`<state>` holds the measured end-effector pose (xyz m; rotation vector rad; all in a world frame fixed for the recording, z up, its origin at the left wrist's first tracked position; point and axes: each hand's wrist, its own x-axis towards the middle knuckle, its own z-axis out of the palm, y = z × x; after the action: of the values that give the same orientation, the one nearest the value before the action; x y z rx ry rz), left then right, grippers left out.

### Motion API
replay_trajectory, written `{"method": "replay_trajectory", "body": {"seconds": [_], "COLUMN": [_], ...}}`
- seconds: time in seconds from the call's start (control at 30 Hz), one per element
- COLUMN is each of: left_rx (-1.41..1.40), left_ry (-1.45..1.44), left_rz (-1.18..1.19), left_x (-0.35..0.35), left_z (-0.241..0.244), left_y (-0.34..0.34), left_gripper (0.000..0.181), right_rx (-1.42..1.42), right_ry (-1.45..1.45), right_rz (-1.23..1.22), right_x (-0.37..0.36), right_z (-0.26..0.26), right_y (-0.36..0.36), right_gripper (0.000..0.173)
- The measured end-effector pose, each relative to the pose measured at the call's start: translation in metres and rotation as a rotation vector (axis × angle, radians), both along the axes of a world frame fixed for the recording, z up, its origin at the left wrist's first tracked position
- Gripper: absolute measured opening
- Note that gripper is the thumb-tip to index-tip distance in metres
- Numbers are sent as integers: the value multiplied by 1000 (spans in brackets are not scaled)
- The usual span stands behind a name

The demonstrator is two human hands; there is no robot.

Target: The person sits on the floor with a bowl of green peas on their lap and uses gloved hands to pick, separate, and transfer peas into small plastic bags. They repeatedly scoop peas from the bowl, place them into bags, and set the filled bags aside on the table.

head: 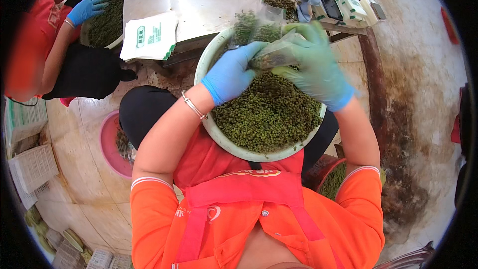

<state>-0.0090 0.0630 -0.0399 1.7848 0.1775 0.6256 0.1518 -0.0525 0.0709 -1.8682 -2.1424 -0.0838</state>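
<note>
A pale round basin (239, 154) rests on my lap, heaped with small green peppercorn-like berries (269, 116). Above its far part, my left hand (233, 71), in a blue glove, grips one end of a clear plastic bag (274, 55) with dark contents. My right hand (313, 59), gloved and blurred by motion, is at the bag's other end; its fingers look greenish and are curled around the bag. Just behind my hands, filled clear bags (244, 26) of green berries lie at the basin's far rim and the table edge.
A metal table (201, 3) stands ahead, with a stack of printed white packets (149, 35) and loose berries (280, 2). Boxes (347, 2) sit at its right. Beside me on the left, a co-worker's gloved hand (87, 9) reaches over another basin. A pink basin (108, 153) is on the floor.
</note>
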Motion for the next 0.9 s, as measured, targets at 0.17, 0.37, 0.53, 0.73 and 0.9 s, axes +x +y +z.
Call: {"method": "replay_trajectory", "body": {"seconds": [0.17,0.37,0.53,0.73,0.9], "left_rx": [120,589,852,884,804], "left_ry": [143,111,438,671,465], "left_rz": [73,218,99,5,142], "left_x": [-11,16,53,76,66], "left_z": [22,46,51,52,32], "left_y": [14,69,93,103,122], "left_gripper": [81,104,92,46,20], "right_rx": [-81,-20,80,-379,-414], "right_ry": [123,-120,61,102,134], "right_rz": [19,-66,-131,-104,-113], "right_x": [7,7,13,-16,-13], "right_z": [-18,-39,-10,-76,-83], "right_y": [9,34,-8,-49,-50], "right_gripper": [22,18,55,80,79]}}
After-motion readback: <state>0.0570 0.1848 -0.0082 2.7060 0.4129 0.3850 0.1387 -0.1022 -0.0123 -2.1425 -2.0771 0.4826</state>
